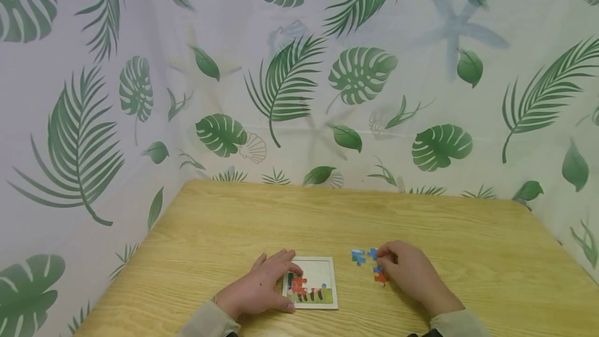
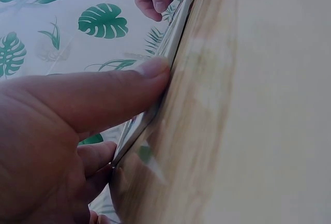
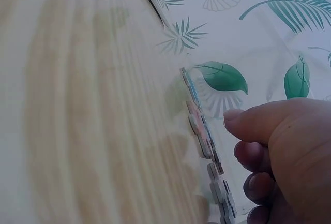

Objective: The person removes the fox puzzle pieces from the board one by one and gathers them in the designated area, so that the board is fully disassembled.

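A square jigsaw board with a white frame lies on the table, partly filled with red, green and striped pieces. My left hand holds it at its left side, thumb along the near edge and fingers toward the far side. In the left wrist view the thumb presses on the board's edge. My right hand hovers close over loose jigsaw pieces, thumb and fingers bent loosely and nothing seen between them. Below it lie a blue-green piece, a blue piece and a red-blue piece.
A wooden table carries the board and pieces. Behind and to the left hangs a white cloth printed with green leaves. More pieces show edge-on beneath the hand in the right wrist view.
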The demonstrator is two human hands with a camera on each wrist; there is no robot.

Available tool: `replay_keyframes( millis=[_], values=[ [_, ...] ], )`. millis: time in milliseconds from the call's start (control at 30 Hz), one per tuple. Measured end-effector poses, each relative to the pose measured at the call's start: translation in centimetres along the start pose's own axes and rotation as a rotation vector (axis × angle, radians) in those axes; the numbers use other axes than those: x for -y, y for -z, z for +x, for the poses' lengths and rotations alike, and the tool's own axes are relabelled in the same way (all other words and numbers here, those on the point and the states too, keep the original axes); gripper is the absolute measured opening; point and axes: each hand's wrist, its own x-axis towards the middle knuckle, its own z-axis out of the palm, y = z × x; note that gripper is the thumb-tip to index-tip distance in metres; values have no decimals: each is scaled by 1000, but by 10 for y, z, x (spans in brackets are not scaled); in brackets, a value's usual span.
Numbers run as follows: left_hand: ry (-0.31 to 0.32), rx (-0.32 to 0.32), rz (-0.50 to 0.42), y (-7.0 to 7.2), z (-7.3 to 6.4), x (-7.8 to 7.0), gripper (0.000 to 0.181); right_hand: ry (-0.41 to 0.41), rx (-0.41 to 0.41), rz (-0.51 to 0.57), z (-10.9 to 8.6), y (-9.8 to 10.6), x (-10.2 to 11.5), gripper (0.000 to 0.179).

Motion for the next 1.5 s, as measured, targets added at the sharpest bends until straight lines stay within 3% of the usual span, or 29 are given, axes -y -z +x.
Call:
replay_keyframes(
  millis=[467, 733, 1133, 1500],
  values=[
    [-10, 2, 18, 0, 1, 0, 59, -35, 25, 147, -2, -9, 22, 7],
    [-5, -3, 25, 0, 1, 0, 75, 90, -20, 49, 0, -17, 38, 4],
    [6, -12, 10, -3, 1, 1, 87, 176, 19, 30, 5, -32, 62, 3],
    [20, -34, 33, -2, 0, 1, 89, 163, 98, 87, 7, -47, 83, 4]
  ],
)
